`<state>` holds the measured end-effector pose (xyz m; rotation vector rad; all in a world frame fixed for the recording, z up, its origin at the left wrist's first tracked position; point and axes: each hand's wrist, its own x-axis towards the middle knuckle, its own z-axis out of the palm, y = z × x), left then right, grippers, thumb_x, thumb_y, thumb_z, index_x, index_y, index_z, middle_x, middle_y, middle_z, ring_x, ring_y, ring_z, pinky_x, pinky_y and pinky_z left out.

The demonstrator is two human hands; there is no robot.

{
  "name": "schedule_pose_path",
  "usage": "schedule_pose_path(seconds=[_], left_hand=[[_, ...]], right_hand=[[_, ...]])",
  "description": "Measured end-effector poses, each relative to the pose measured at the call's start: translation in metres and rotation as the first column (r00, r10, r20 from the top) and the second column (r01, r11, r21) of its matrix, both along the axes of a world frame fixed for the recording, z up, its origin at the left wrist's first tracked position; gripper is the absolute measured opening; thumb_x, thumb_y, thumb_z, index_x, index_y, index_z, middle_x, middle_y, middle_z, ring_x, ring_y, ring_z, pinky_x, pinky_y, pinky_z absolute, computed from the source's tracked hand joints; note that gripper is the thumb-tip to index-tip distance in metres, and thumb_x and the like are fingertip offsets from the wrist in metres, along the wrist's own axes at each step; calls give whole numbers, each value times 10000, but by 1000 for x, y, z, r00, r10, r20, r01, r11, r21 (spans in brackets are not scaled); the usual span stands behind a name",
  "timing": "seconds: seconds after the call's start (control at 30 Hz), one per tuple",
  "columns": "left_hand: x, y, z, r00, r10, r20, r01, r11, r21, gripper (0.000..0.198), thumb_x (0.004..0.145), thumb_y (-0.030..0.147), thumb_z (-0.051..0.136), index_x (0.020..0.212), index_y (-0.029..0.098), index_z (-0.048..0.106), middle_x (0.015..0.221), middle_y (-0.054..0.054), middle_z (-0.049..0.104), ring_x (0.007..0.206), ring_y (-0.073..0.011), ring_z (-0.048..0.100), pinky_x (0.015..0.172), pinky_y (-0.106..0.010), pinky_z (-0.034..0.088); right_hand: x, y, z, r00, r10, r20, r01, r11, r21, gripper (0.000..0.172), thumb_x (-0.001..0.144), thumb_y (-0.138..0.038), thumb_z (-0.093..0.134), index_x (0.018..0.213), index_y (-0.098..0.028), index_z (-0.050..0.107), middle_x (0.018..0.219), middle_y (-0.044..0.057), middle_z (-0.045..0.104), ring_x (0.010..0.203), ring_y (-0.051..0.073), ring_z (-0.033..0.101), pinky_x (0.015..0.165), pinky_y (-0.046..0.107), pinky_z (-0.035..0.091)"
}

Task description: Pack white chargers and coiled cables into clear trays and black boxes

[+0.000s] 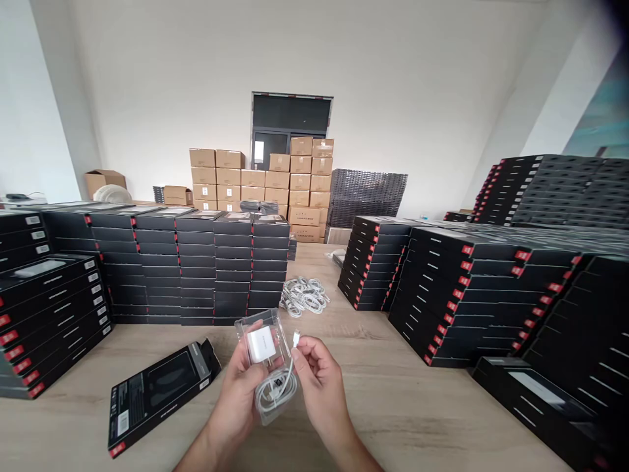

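My left hand (240, 387) is closed around a clear plastic tray (281, 321), which it holds tilted above the table. In the tray's upper part sits a white charger plug (261, 343). A coiled white cable (278, 393) with a dark tie lies in the lower part. Between thumb and fingers my right hand (317, 370) pinches one end of this cable, its white connector (295, 338) pointing up. To the left, a black box (162, 393) lies on the table with its far end flap open.
A pile of white cables (304, 296) lies beyond my hands on the wooden table (383, 419). Stacks of black boxes (196, 269) stand at the left, and more black boxes (437, 295) at the right. Brown cartons (275, 178) are piled by the back wall.
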<state>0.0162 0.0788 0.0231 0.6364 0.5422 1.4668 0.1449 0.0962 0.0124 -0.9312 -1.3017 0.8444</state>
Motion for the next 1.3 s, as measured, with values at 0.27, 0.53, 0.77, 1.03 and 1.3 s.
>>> schedule_pose_path(seconds=[0.27, 0.53, 0.77, 1.03, 1.3], left_hand=[[4, 3, -9, 1000, -3, -23, 4, 999, 47, 750, 647, 175, 755, 1331, 289, 467, 1128, -62, 704, 1008, -253, 658, 909, -367, 480], [4, 6, -17, 996, 26, -91, -16, 994, 109, 634, 663, 160, 720, 1262, 263, 536, 1189, -77, 677, 1062, -267, 635, 933, -373, 469], [0, 6, -14, 1000, 18, -5, -17, 995, 101, 641, 658, 176, 744, 1255, 269, 530, 1204, -75, 671, 1091, -258, 621, 984, -383, 432], [-1, 6, -15, 994, -89, 68, 89, 996, 5, 762, 580, 82, 716, 1292, 272, 524, 982, -41, 721, 892, -234, 680, 819, -341, 499], [-1, 5, -19, 985, -138, 104, 138, 990, 9, 473, 600, 38, 679, 1039, 214, 664, 811, -14, 709, 672, -151, 644, 652, -254, 476]], right_hand=[[-7, 3, 1, 992, -59, -111, 53, 997, -62, 258, 766, -416, 694, 814, -204, 556, 668, 0, 631, 599, 156, 573, 590, 256, 472], [-6, -1, 0, 937, -138, 322, 91, 983, 158, 137, 849, -317, 597, 914, -224, 675, 762, 36, 678, 653, 176, 609, 622, 268, 492], [4, 1, 3, 793, -241, 559, 55, 943, 329, 343, 920, -219, 460, 1205, -223, 651, 869, 88, 699, 758, 213, 646, 709, 315, 489], [11, 6, 6, 639, -265, 722, -11, 935, 354, 374, 862, -150, 465, 1142, -236, 698, 739, 62, 682, 660, 196, 602, 665, 311, 450], [6, 8, 5, 619, -185, 764, -4, 971, 239, 391, 788, -127, 501, 1060, -254, 751, 731, 61, 743, 603, 200, 620, 619, 290, 436]])
